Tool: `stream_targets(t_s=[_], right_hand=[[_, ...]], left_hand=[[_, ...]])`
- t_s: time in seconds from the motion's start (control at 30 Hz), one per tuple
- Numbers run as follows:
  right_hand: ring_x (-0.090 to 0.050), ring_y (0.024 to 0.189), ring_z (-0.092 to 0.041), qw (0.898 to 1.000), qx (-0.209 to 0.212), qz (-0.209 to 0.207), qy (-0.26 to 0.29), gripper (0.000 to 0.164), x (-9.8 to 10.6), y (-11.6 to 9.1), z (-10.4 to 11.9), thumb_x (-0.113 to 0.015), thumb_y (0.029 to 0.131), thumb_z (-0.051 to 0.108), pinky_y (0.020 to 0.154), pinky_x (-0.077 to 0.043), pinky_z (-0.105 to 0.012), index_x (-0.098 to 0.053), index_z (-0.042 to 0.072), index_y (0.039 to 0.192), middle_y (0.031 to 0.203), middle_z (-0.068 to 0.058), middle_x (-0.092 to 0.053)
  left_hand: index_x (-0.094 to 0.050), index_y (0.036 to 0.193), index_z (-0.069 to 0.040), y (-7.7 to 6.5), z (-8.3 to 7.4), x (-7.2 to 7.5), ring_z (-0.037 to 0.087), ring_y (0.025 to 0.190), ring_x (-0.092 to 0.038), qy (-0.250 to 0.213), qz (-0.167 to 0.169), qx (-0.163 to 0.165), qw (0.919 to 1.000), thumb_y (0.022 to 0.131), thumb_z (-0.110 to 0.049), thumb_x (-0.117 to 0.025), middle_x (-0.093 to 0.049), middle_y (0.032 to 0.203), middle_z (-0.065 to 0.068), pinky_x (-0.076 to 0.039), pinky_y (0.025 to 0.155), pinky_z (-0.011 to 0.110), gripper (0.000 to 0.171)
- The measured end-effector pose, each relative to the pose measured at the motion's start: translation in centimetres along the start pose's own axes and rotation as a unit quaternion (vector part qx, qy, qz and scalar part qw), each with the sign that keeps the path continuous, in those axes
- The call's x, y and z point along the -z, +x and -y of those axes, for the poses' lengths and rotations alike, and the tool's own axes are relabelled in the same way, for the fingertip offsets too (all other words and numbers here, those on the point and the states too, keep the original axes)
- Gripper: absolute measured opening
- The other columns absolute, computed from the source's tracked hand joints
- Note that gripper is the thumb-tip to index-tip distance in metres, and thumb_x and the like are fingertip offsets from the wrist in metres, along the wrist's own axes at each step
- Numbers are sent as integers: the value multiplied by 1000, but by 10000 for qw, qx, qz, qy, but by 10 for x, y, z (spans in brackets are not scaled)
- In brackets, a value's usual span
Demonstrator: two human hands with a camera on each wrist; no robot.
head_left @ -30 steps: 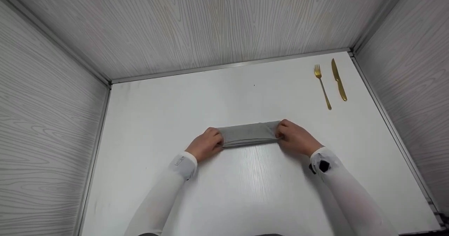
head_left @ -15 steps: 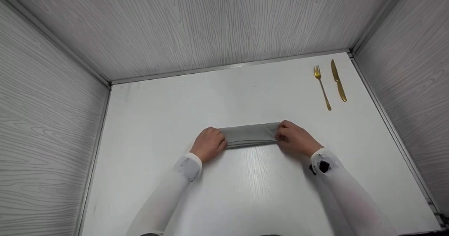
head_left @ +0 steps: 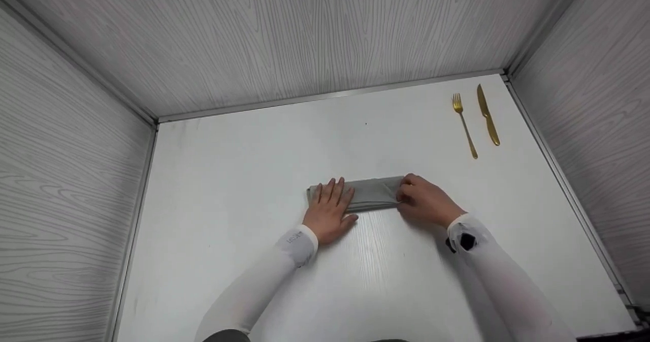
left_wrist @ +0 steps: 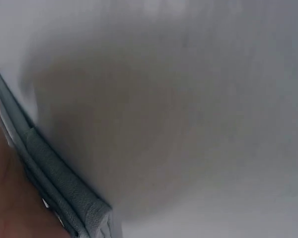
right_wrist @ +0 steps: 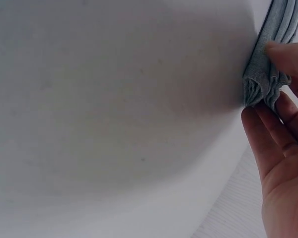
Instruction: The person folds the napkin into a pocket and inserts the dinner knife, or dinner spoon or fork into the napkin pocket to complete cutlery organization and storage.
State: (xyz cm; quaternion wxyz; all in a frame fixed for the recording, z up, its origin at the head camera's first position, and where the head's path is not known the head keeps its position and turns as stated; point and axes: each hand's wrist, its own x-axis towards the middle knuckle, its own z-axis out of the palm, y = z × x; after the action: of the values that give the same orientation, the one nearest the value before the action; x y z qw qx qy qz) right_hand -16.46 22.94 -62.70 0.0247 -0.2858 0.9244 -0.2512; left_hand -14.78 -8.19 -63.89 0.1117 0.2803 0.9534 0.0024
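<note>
A grey cloth (head_left: 377, 193), folded into a long narrow strip, lies across the middle of the white table. Spread fingers of my left hand (head_left: 327, 216) rest flat over its left part, the thumb apart on the near side. At the other end, my right hand (head_left: 426, 199) pinches the cloth's right edge. Stacked layers of the cloth (right_wrist: 260, 64) show in the right wrist view, with the thumb on top and the other fingers by the end. The left wrist view has the folded long edge of the cloth (left_wrist: 59, 173) beside part of the left hand (left_wrist: 15, 193).
A gold fork (head_left: 464, 126) and a gold knife (head_left: 488, 116) lie side by side at the table's far right. Wood-grain panels (head_left: 325, 37) wall the white table (head_left: 228, 154) at the back and on both sides.
My left hand has let go of the cloth's left end, moved right and laid its fingers out flat on top. The right hand keeps its pinch, almost unmoved.
</note>
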Motion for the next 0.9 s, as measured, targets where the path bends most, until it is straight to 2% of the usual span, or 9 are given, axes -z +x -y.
stream_targets(t_s=[0.13, 0.2, 0.3, 0.37, 0.43, 0.5, 0.63, 0.8, 0.9], right_hand=[[-55, 98, -22, 9972, 42, -677, -307, 12, 0, 6, 13, -77, 92, 26, 87, -49, -40, -71, 19, 85, 104, 0, -60], [-55, 112, -28, 9942, 194, -873, -592, 14, -3, 13, 24, -75, 93, 30, 99, -45, -44, -72, 16, 94, 115, -5, -62], [-40, 141, -36, 9918, 452, -493, -1088, 41, -15, 24, 43, -67, 99, 40, 118, -28, -52, -67, 12, 128, 146, -13, -53], [-22, 153, -37, 9899, 520, 2, -1316, 60, -27, 30, 53, -58, 102, 48, 123, -15, -55, -53, 10, 149, 162, -15, -36], [-11, 156, -36, 9872, 394, 440, -1480, 71, -38, 34, 60, -48, 105, 53, 124, -8, -56, -36, 10, 160, 168, -14, -22], [-6, 156, -34, 9849, 159, 692, -1581, 74, -46, 35, 64, -41, 107, 55, 124, -6, -55, -26, 9, 163, 170, -13, -15], [-4, 156, -33, 9825, -143, 822, -1664, 75, -55, 33, 64, -38, 107, 55, 124, -3, -54, -19, 9, 164, 170, -12, -10], [-3, 156, -34, 9837, -173, 895, -1548, 77, -57, 30, 63, -36, 106, 58, 124, -3, -54, -17, 11, 164, 171, -12, -8], [-5, 156, -34, 9842, -197, 963, -1474, 77, -56, 30, 64, -36, 106, 59, 124, -5, -54, -17, 12, 164, 171, -12, -9]], left_hand=[[-9, 166, -21, 0, -2, -10, 30, 157, 4, 145, -140, -24, 9998, 104, -68, -19, 2, 171, 12, -1, 124, 54, 79], [-9, 166, -21, 0, -3, -13, 31, 157, 5, 218, -188, -14, 9996, 103, -69, -18, 3, 171, 13, 0, 124, 56, 80], [-8, 166, -22, 0, -3, -15, 31, 157, 6, 331, -230, 73, 9992, 103, -69, -19, 3, 171, 13, 0, 124, 57, 80], [-7, 166, -22, -1, -3, -16, 31, 157, 5, 355, -261, 102, 9990, 103, -69, -20, 3, 171, 12, -1, 124, 57, 80], [-6, 166, -22, -1, -4, -16, 31, 157, 6, 314, -283, 92, 9991, 103, -69, -20, 3, 171, 12, -1, 124, 57, 80], [-5, 166, -21, -2, -5, -16, 30, 157, 6, 205, -327, 45, 9992, 104, -67, -20, 2, 171, 11, 0, 124, 57, 79], [-8, 166, -19, -2, -5, -16, 30, 157, 4, -143, -407, 83, 9990, 108, -57, -24, 1, 171, 12, 0, 124, 54, 72], [-18, 165, -14, 2, -4, -9, 33, 157, -3, -639, -570, 572, 9947, 111, -40, -32, -7, 170, 16, -6, 125, 49, 62], [-17, 165, -16, 6, -4, -11, 34, 156, -4, -439, -556, 821, 9941, 112, -39, -31, -8, 171, 14, -6, 125, 49, 60]])
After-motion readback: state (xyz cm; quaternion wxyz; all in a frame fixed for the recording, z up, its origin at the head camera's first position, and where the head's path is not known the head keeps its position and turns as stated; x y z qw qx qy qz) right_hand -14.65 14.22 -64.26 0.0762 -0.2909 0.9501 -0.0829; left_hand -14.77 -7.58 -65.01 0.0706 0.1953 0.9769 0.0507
